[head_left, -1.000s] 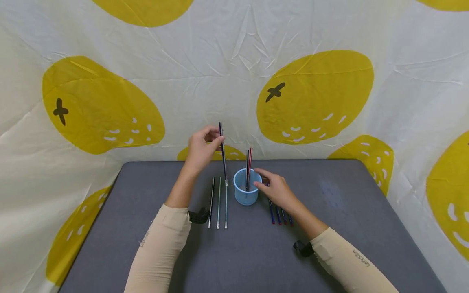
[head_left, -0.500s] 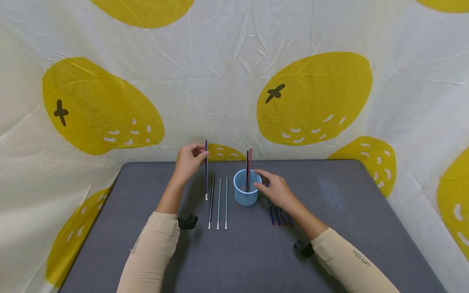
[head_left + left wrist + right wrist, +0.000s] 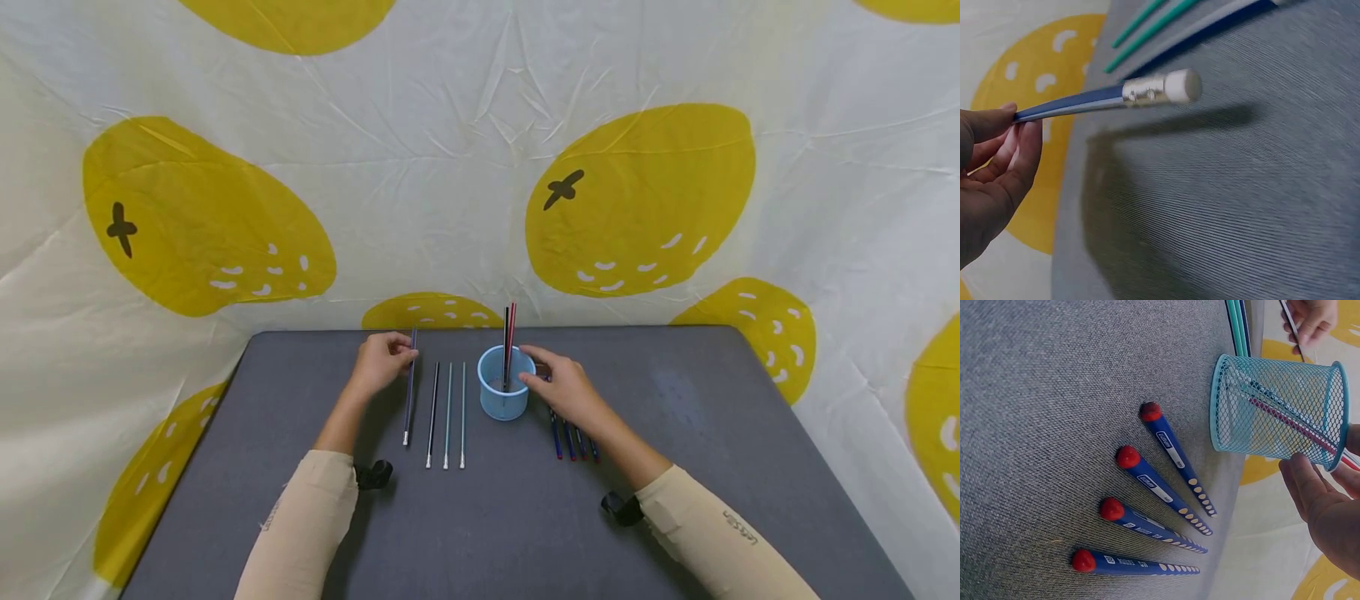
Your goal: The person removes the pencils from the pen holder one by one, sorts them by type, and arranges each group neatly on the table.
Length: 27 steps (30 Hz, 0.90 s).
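Observation:
My left hand (image 3: 382,362) pinches a dark blue pencil (image 3: 409,400) with a white eraser near its far end, tilted low over the table left of a row of pencils. In the left wrist view, the pencil's eraser end (image 3: 1182,86) points away from the fingers, above its shadow. My right hand (image 3: 566,385) holds the light blue mesh pencil cup (image 3: 501,408) at its right side, thumb and fingers at the rim. A black pencil (image 3: 506,329) and red ones (image 3: 513,325) lean inside the cup.
Left of the cup lie a dark pencil (image 3: 432,417) and two teal pencils (image 3: 447,417), side by side. Several blue pencils with red ends (image 3: 1163,444) lie right of the cup, partly under the right hand. A lemon-patterned cloth (image 3: 450,192) hangs behind the grey table (image 3: 480,533).
My left hand has carried the dark blue pencil left and down, from beside the cup to low over the table left of the row. The right hand and cup have stayed put.

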### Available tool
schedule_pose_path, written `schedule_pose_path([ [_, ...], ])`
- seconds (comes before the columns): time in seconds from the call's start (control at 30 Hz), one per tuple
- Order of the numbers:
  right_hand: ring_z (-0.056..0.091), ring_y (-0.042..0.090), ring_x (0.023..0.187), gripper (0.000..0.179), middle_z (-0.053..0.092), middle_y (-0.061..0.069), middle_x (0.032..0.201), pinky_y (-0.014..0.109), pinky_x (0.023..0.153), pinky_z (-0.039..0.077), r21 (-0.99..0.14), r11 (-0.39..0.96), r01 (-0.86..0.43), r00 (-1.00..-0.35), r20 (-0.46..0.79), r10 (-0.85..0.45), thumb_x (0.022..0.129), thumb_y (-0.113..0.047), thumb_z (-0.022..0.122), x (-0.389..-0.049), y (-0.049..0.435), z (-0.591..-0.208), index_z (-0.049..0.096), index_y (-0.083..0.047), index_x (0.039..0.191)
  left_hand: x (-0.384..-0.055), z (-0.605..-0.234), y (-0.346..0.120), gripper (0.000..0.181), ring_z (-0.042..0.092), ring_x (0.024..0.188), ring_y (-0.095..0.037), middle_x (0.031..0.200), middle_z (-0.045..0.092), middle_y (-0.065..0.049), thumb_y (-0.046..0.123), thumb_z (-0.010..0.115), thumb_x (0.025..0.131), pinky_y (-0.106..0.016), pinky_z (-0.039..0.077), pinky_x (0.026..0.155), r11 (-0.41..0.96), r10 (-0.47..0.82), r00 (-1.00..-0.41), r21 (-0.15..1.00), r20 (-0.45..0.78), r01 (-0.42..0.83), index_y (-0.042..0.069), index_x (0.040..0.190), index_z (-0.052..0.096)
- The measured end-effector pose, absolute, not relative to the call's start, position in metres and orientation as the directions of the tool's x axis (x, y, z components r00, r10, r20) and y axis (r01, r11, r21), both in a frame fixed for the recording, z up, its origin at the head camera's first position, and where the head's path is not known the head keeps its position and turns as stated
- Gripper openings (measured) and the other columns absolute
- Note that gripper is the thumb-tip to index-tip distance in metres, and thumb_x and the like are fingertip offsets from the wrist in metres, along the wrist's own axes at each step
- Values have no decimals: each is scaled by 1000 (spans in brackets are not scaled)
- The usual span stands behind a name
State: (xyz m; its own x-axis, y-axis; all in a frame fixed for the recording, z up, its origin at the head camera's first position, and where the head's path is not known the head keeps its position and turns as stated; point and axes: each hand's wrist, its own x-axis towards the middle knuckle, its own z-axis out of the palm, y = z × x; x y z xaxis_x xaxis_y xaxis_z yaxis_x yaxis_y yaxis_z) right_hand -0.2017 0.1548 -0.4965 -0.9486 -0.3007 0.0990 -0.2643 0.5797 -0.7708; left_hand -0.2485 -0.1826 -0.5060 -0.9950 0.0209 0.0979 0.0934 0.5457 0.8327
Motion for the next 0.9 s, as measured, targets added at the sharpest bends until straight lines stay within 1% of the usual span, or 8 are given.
schedule_pose_path([
  [0.1,67,37,122,51,60,16,147,52,95,60,-771,577,-270,-948,107,-300,102,-26,68,-202,154,-497,55,-14,150,-248,-516,-184,22,67,57,-9,91,77,-20,6,76,93,-27,62,56,540,25,-999,840,35,43,-9,109,72],
  [0.17,67,37,121,51,60,16,146,52,95,60,-771,574,-274,-947,112,-301,102,-26,68,-201,154,-497,55,-14,150,-246,-520,-184,22,67,56,-10,89,76,-20,5,76,92,-29,62,55,524,29,-1000,851,1,16,-10,108,71],
  [0.33,67,37,121,51,60,17,147,52,94,60,-770,575,-277,-946,113,-304,102,-27,68,-200,155,-498,55,-14,150,-243,-528,-182,21,67,54,-11,86,76,-17,4,77,91,-30,63,54,501,28,-999,865,-45,-25,-10,106,72],
  [0.57,68,37,119,51,61,18,145,51,92,61,-759,584,-286,-945,123,-302,102,-24,68,-201,155,-498,55,-12,149,-240,-538,-177,23,66,51,-10,79,75,-15,1,79,88,-29,61,51,516,12,-999,856,-52,-38,-11,106,71],
  [0.73,68,36,120,52,60,16,147,51,93,60,-764,585,-273,-947,107,-302,102,-25,68,-201,154,-498,54,-14,150,-237,-537,-172,23,66,50,-11,79,75,-17,0,79,86,-29,60,50,552,-11,-999,833,-31,-32,-10,104,71],
  [0.9,67,38,120,51,60,18,146,53,94,60,-759,589,-277,-947,112,-300,101,-22,68,-200,154,-496,55,-12,150,-234,-534,-165,21,65,49,-12,79,75,-17,1,80,85,-27,59,48,606,-26,-1000,795,-2,-17,-9,101,72],
])
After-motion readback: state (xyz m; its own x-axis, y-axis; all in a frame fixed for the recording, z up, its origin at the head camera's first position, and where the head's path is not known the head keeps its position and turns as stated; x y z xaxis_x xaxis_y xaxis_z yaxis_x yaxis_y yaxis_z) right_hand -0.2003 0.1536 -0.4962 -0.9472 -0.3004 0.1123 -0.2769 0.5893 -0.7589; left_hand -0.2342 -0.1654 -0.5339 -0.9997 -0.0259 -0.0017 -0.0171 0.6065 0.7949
